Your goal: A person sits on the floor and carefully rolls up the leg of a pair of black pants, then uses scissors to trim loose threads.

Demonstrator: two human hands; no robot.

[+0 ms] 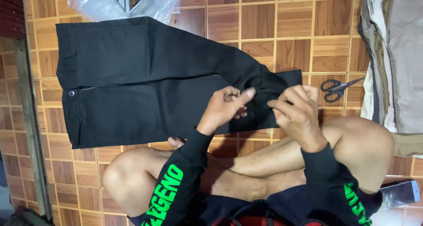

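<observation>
The black trousers (pixel 145 80) lie flat on the wooden-tiled floor (pixel 273 23), waistband toward the floor's left edge with its single button (pixel 71 93) showing, legs running rightward to the hems in front of the person's crossed legs. Above the waistband, at the floor's top edge, sits one clear plastic bag (pixel 101 3) with a package inside. Moving right, the left hand (pixel 224 109) rests on the leg cloth near the hem, forefinger stretched out and the other fingers curled loosely, its grip narrow and pinching at the fabric, though what exactly it holds I cannot tell. Just beside it, the right hand (pixel 297 109) bunches the hem, thumb and fingers closed on a fold of the black cloth. The garment looks soft, limp and light, likely to sag and crease when lifted; I judge the hem fold or the stiffer waistband the surest places to take hold. Further right lies one pair of black-handled scissors (pixel 337 88), apart from the trousers. At the right edge lies a pile of beige and grey clothing (pixel 396 54), and one phone (pixel 400 194) lies by the knee.
</observation>
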